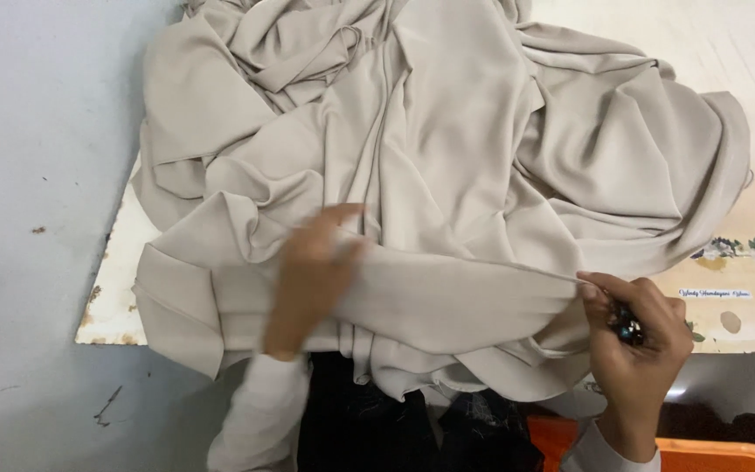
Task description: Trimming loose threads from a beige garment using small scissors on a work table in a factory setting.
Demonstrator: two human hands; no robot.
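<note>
Nearest the wearer, one bright orange plastic bin rim [701, 450] shows at the bottom right, below the near edge of the board. One right hand [635, 345] sits at the near right edge of the one pale worktable board [115, 288], fingers curled closed, pinching a taut fold of the cloth between thumb and forefinger while also holding one small dark tool [627, 326], too small to identify, in the palm. One left hand [312, 275], in a pale sleeve, lies flat and open on the cloth near the near edge, left of centre, fingers extended, somewhat blurred. One large beige, smooth woven fabric piece [447, 175] lies heaped in loose folds over most of the board, spilling over its near edge. One floral-printed sticker strip [744, 288] shows on the board's right side. Grey floor [28, 175] lies beyond the left edge.
</note>
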